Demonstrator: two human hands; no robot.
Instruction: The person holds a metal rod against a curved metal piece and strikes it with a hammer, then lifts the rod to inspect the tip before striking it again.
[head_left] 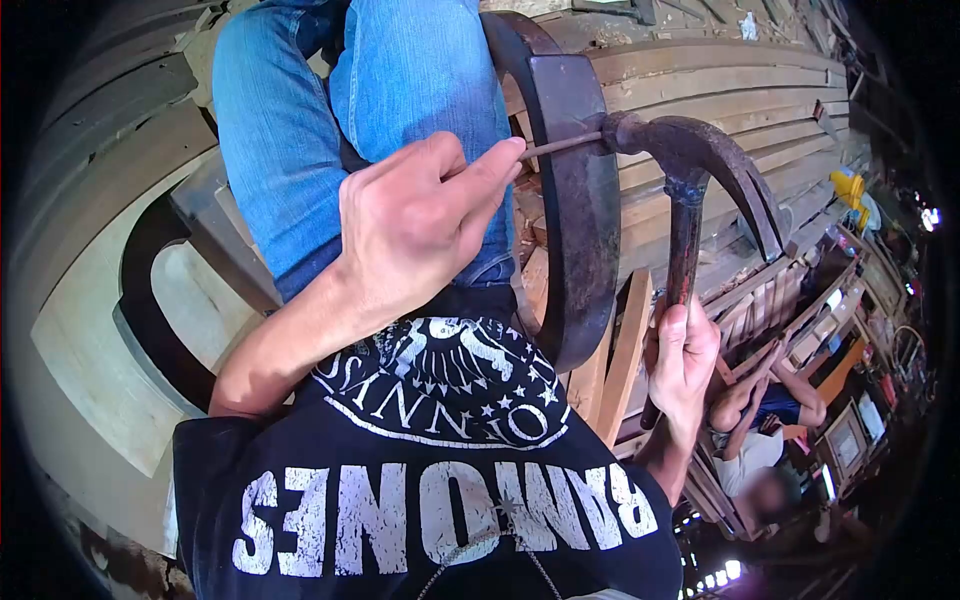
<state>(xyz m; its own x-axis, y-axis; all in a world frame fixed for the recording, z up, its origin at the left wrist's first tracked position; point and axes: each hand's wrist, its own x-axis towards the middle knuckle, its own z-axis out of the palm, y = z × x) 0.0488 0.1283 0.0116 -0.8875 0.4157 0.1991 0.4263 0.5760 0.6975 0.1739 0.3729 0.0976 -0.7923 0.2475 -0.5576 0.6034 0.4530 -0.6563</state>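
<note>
My left hand [425,215] is closed, its fingers pinching a thin rod [565,146] that looks like a long nail or punch. The rod runs over a dark, curved wooden piece [585,230] beside my right leg. My right hand [685,360] grips the handle of a claw hammer [688,150] from below. The hammer's striking face is right at the rod's far end, and its claw curves away to the right. Both hands are in front of my black printed shirt [440,500] and above my jeans [420,80].
Long wooden boards [730,95] lie stacked beyond the dark piece. On my left is another dark curved frame [140,290] with pale panels [75,330]. A person [765,440] sits at the lower right among wooden frames, and a yellow tool [850,192] lies farther back.
</note>
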